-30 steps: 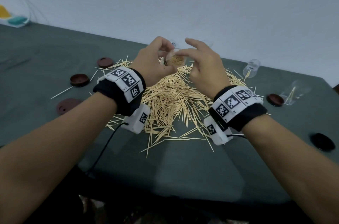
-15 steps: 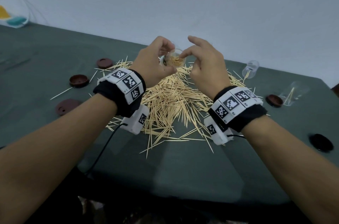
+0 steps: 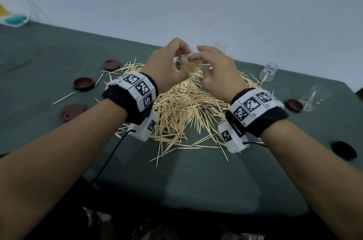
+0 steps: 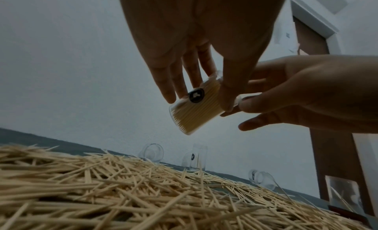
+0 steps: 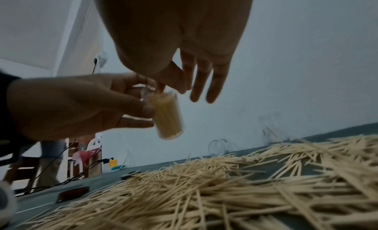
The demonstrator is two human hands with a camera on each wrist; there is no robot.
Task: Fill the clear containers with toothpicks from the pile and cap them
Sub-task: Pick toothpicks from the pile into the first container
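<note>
The left hand (image 3: 167, 63) is gripping a small clear plastic cylindrical container (image 4: 194, 109) packed tight with pale wooden toothpicks, its thumb and fingers (image 4: 169, 88) curling round the smooth wall and holding it tilted above the loose, spiky pile of toothpicks (image 3: 186, 106) on the dark green cloth tabletop (image 3: 196, 180). The right hand (image 3: 220, 71) is pinching at the container's open mouth. Round dark brown plastic caps (image 3: 82, 83) and empty clear containers (image 3: 268, 71) are lying around the pile.
</note>
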